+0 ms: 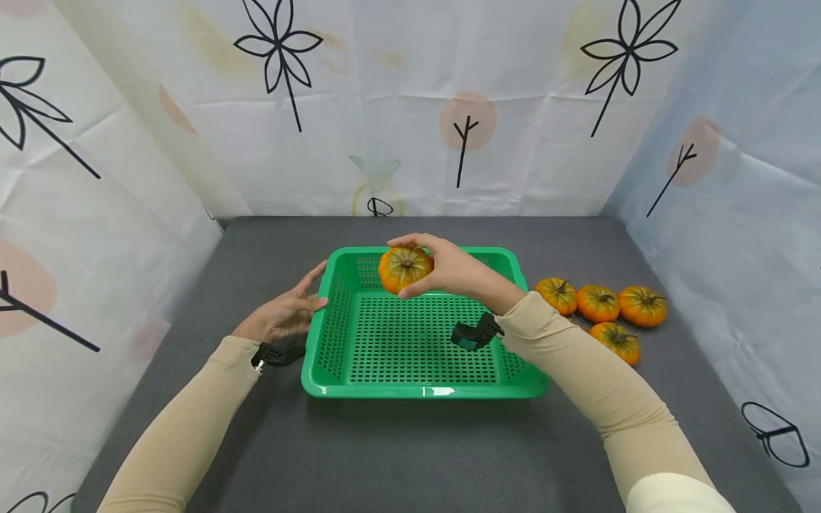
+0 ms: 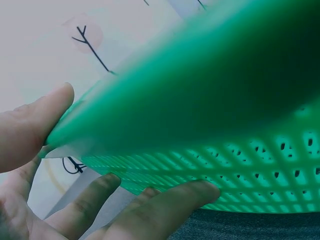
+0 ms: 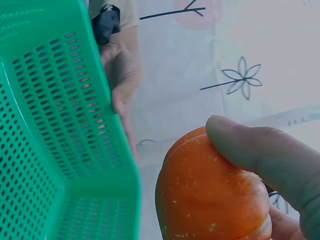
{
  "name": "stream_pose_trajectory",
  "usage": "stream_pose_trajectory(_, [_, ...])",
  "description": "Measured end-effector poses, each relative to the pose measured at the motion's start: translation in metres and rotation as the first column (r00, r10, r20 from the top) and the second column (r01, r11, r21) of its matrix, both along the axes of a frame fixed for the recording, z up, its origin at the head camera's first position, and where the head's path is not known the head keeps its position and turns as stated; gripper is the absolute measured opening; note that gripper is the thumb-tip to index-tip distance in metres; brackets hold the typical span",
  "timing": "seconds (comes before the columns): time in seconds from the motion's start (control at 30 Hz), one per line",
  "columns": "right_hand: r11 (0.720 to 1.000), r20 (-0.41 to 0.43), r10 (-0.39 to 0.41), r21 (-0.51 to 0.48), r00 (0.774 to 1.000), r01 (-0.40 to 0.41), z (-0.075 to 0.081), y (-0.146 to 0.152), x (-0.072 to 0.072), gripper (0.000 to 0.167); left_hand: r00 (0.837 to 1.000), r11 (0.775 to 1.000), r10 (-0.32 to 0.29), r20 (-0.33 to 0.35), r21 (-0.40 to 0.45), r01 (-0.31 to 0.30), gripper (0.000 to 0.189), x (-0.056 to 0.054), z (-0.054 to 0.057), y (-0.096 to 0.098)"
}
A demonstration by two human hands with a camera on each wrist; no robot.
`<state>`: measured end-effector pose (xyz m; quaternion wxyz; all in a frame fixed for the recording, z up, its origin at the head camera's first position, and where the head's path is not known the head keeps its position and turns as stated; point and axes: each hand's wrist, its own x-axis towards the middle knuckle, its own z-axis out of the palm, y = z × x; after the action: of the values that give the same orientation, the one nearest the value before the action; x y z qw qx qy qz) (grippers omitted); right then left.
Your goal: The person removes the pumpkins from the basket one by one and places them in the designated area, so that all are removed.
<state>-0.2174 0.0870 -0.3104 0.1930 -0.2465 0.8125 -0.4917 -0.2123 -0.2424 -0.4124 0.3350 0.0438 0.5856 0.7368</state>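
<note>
A small orange pumpkin [image 1: 405, 269] is held in my right hand [image 1: 445, 269], thumb on one side and fingers on the other, above the far left part of a green plastic basket [image 1: 423, 391]. The right wrist view shows the pumpkin [image 3: 212, 187] close up, with the thumb [image 3: 250, 145] against its ribbed skin. My left hand [image 1: 285, 313] holds the basket's left side. In the left wrist view, its thumb lies at the rim and the fingers [image 2: 165, 205] lie along the perforated outer wall. No pumpkin shows on the visible basket floor.
Several more orange pumpkins [image 1: 598, 304] sit on the grey table [image 1: 423, 456] right of the basket, partly behind my right sleeve [image 1: 577, 370]. Patterned white cloth walls [image 1: 398, 85] stand at the back and both sides. Each wrist wears a black camera mount [image 1: 476, 333].
</note>
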Motion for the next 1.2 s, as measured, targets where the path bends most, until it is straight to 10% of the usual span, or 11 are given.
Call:
stream_pose_trajectory(0.77, [0.971, -0.121, -0.234, 0.027, 0.965, 0.238, 0.018, 0.101, 0.037, 0.078, 1.0, 1.0, 0.004, -0.002, 0.008, -0.004, 0.086, 0.002, 0.005, 0.001])
stream_pose_trajectory(1.2, [0.886, -0.206, -0.418, 0.12, 0.885, 0.447, 0.019, 0.157, 0.062, 0.078, 1.0, 1.0, 0.0, 0.016, 0.025, -0.001, 0.086, 0.0, -0.002, -0.001])
